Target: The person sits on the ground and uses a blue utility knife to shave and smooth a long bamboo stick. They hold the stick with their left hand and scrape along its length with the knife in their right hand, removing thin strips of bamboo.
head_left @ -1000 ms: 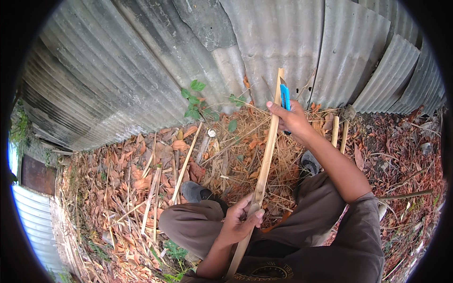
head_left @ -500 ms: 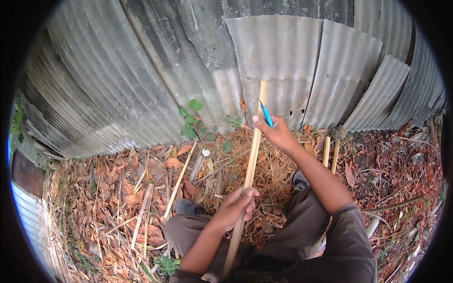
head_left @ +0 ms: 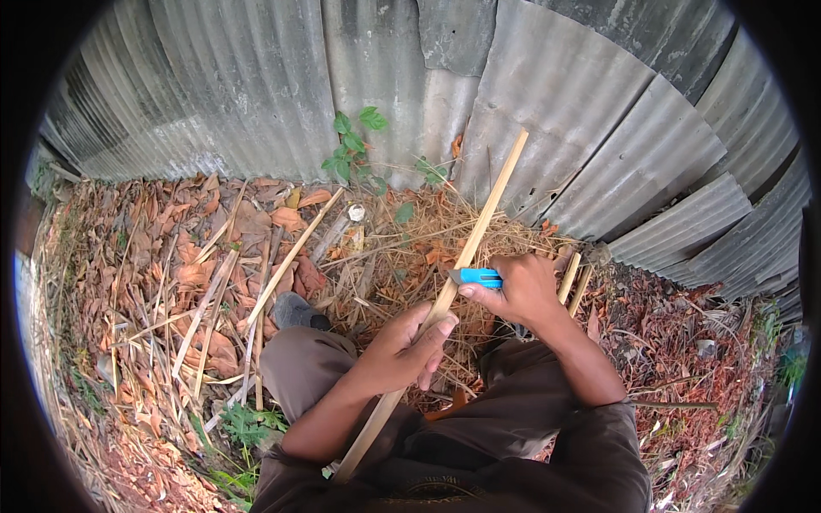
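in the head view, the long wooden strip [head_left: 492,209] slanted across the middle, its lower end near the person's lap and its upper end in front of the metal fence [head_left: 547,94]. it was pale straw-yellow, narrow, flat-sided and nearly straight, with a smooth look to the upper stretch and a duller, greyer tone lower down.

i saw the left hand [head_left: 398,350] clamped around the strip below its middle, the thumb pressed along one side. the right hand [head_left: 526,291] was closed on a bright blue cutter [head_left: 483,278], a slim handle with a dark slot; its short grey blade [head_left: 453,276] lay across the strip just above the left hand, though i could not tell whether it bit in. the two hands were apart, near each other.

the fence was ribbed, weathered grey sheeting, overlapping and stained. curled brown leaves [head_left: 197,274] covered the ground, brittle and papery, with thin split sticks [head_left: 295,256] among them. a plant [head_left: 346,145] with soft green leaves rose against the sheeting. the trousers [head_left: 299,363] were dark brown cloth, creased at the knee.
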The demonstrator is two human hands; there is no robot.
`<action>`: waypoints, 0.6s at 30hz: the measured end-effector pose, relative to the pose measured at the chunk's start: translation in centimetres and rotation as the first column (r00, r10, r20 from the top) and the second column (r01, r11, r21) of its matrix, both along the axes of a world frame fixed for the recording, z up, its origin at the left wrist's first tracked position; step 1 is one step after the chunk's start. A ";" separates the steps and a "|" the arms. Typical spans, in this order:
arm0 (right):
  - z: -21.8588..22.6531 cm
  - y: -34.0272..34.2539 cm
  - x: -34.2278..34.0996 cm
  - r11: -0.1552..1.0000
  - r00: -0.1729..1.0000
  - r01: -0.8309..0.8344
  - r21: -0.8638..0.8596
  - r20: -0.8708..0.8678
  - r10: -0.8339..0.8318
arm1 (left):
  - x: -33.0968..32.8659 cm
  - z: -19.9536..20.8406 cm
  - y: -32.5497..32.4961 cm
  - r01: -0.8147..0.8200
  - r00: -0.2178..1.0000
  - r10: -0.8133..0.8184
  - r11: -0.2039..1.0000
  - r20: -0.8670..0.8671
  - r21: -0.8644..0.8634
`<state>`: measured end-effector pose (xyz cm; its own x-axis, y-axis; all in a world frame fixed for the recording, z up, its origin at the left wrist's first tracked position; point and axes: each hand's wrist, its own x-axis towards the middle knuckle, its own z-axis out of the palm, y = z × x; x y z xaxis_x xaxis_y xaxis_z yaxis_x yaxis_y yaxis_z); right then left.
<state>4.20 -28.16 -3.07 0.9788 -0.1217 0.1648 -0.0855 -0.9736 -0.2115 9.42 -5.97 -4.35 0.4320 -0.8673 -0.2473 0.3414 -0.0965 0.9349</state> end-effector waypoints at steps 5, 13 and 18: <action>-0.6 1.8 0.7 0.998 0.997 -0.062 0.027 0.043 0.061 | 0.8 0.2 -0.1 -0.100 0.978 0.100 0.995 0.182 -0.010; -3.1 -0.4 4.4 0.978 0.932 -0.150 -0.148 0.310 0.189 | 0.8 -0.5 -0.1 -0.275 0.643 0.245 0.958 0.726 -0.080; -4.3 -1.0 5.3 0.995 0.959 -0.062 -0.075 0.272 0.080 | 0.7 -0.2 0.0 -0.254 0.700 0.118 0.963 0.705 0.091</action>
